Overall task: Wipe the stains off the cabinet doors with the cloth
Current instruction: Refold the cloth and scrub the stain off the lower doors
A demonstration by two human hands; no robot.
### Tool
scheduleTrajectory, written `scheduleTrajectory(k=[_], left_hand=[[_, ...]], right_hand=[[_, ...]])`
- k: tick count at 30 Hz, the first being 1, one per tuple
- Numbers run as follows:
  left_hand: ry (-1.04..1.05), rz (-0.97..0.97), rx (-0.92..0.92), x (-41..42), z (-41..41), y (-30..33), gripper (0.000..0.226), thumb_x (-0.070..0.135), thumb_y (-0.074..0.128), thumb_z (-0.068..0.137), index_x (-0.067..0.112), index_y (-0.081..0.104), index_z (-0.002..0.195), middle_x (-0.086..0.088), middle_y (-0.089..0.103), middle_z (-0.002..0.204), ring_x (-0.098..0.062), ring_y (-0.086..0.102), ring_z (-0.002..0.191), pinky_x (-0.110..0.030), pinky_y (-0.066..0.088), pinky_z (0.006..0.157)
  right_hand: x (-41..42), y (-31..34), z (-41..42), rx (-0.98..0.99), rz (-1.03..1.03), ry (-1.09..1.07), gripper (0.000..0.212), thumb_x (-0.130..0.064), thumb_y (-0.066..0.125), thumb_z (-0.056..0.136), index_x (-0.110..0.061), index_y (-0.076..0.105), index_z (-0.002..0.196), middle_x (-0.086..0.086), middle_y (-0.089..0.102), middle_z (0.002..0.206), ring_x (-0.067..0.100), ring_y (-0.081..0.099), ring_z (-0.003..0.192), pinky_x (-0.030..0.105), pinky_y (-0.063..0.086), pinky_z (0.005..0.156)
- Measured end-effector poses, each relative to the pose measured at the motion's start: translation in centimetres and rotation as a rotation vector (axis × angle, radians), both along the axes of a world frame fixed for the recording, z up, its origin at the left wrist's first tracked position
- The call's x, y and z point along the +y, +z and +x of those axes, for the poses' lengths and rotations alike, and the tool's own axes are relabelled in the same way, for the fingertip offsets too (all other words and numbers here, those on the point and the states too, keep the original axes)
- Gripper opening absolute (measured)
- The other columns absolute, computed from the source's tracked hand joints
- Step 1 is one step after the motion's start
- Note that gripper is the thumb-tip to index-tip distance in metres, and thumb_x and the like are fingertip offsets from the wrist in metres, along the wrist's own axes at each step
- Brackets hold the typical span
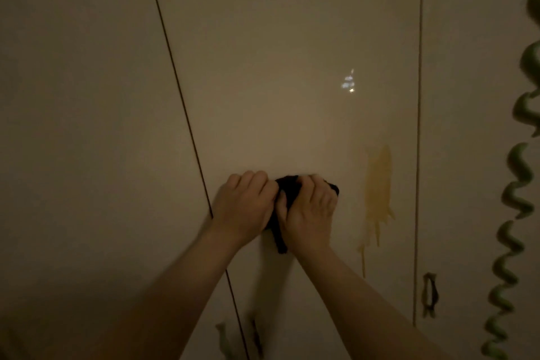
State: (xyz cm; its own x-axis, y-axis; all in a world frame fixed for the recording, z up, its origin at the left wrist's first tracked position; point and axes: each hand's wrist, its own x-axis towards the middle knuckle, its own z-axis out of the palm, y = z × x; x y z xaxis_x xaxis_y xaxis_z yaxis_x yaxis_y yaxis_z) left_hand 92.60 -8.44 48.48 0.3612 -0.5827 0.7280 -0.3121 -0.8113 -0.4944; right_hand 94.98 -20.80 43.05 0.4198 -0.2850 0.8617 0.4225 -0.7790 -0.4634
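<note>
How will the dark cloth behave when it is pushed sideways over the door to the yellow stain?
The dark cloth is probably soft and floppy: a tail hangs limp below the hands. On this glossy door it likely slides easily, yet may bunch unless pressed flat.

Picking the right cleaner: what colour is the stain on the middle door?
Yellowish-orange stain, with drips running down; seen in the head view.

At the centre of the frame your cabinet door (292, 67) looks smooth and glossy, throwing back a small bright glint. The dark cloth (287, 193) looks soft and matt. The yellow stain (378, 187), centre right, looks thin and runny.
</note>
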Motion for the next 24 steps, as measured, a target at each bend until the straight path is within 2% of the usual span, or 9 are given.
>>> scheduleTrajectory(k=[3,7,11,13,17,21,24], left_hand=[[0.052,-0.023,-0.080,-1.1,0.2,4.8,0.005,0.015,0.062,0.084,0.010,0.063,0.086,-0.011,0.057,0.077,-0.030,0.054,0.068,-0.039,0.038,0.061],[0.138,-0.121,-0.010,-3.6,0.2,10.9,0.028,0.014,0.055,0.088,0.009,0.054,0.116,-0.014,0.054,0.102,-0.032,0.051,0.082,-0.036,0.030,0.068],[0.149,-0.275,0.050,-4.7,0.0,11.9,0.032,0.012,0.051,0.090,0.009,0.048,0.122,-0.015,0.047,0.115,-0.029,0.048,0.088,-0.033,0.029,0.064],[0.167,-0.294,0.077,-4.7,-0.1,9.5,0.033,0.022,0.047,0.090,0.010,0.048,0.121,-0.013,0.047,0.116,-0.029,0.049,0.092,-0.034,0.031,0.066],[0.210,-0.222,0.156,-4.3,-0.5,1.1,0.045,0.040,0.054,0.080,0.010,0.053,0.114,-0.010,0.054,0.107,-0.027,0.052,0.089,-0.035,0.037,0.071],[0.258,-0.208,0.200,-4.8,-0.6,-7.1,0.051,0.034,0.075,0.070,0.006,0.063,0.111,-0.012,0.063,0.098,-0.029,0.059,0.080,-0.036,0.045,0.065],[0.225,-0.211,0.182,-5.5,-0.4,-11.7,0.050,0.028,0.078,0.068,0.007,0.061,0.110,-0.012,0.063,0.092,-0.028,0.059,0.074,-0.036,0.047,0.062]], right_hand=[[-0.5,5.1,1.2,-0.114,-0.020,-0.050,0.036,-0.027,0.054,0.085,0.003,0.061,0.103,0.023,0.061,0.108,0.038,0.057,0.091,0.042,0.033,0.083],[-2.1,12.3,2.3,-0.304,-0.037,-0.040,0.025,-0.016,0.063,0.086,0.004,0.061,0.101,0.025,0.059,0.104,0.041,0.056,0.092,0.040,0.033,0.084],[-3.1,14.5,2.4,-0.374,-0.065,0.054,0.017,-0.009,0.061,0.085,0.004,0.060,0.096,0.024,0.056,0.099,0.035,0.047,0.091,0.036,0.032,0.083],[-3.7,12.5,2.7,-0.362,-0.122,0.074,0.019,-0.014,0.061,0.086,0.001,0.061,0.098,0.023,0.056,0.099,0.030,0.041,0.093,0.039,0.035,0.086],[-5.1,3.8,3.4,-0.306,-0.290,0.051,0.024,-0.027,0.060,0.090,-0.010,0.057,0.107,0.017,0.058,0.097,0.032,0.049,0.088,0.040,0.035,0.083],[-6.8,-5.4,3.3,-0.239,-0.404,0.091,0.038,-0.038,0.057,0.087,-0.012,0.049,0.113,0.010,0.046,0.111,0.032,0.046,0.097,0.041,0.035,0.090],[-7.2,-10.0,2.6,-0.190,-0.385,0.109,0.044,-0.040,0.057,0.083,-0.012,0.049,0.115,0.008,0.043,0.115,0.031,0.045,0.101,0.043,0.035,0.093]])
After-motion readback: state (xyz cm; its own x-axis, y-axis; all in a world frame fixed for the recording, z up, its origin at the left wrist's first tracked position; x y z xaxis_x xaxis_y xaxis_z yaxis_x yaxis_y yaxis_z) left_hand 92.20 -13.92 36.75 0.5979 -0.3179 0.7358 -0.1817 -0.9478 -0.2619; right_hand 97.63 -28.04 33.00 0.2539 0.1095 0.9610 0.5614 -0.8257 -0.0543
